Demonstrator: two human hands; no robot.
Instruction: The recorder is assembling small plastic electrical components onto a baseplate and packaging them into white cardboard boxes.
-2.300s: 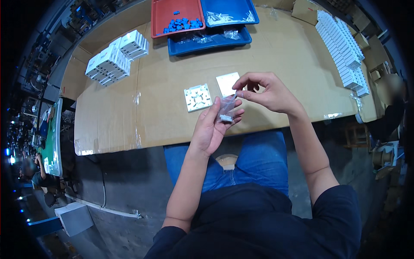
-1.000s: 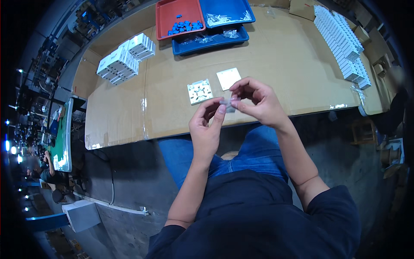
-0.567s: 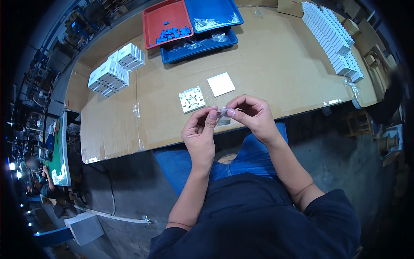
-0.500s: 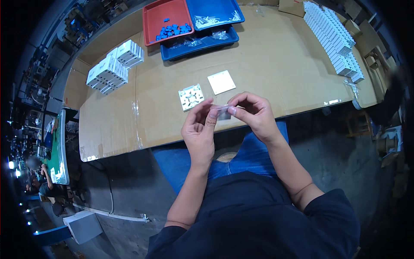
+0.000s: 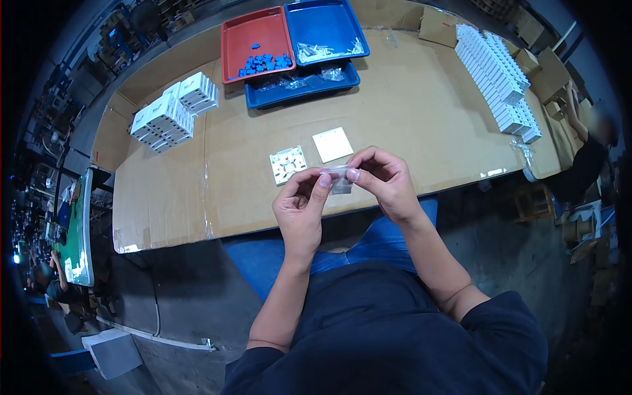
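A small clear plastic bag [image 5: 340, 185] is pinched along its top edge between my two hands, over the table's near edge. My left hand [image 5: 301, 205] grips one end of that edge between thumb and forefinger. My right hand [image 5: 387, 182] pinches the other end the same way. What the bag contains, if anything, is too faint to tell. Just beyond my hands lie a white square piece with cut-out slots [image 5: 288, 164] and a plain white square plate [image 5: 332, 145], side by side on the cardboard-covered table [image 5: 257, 217].
A red tray [image 5: 253, 39] with small blue parts and a blue tray [image 5: 326, 26] with white pieces rest above another blue tray [image 5: 260, 99] holding clear bags. White blocks are stacked at left [image 5: 161, 122] and far right [image 5: 490, 72]. Another person [image 5: 589, 155] is at the right edge.
My left thumb and forefinger have closed together on the bag's top edge, beside my right fingers. The view has shifted slightly, and a person has come into sight at the right.
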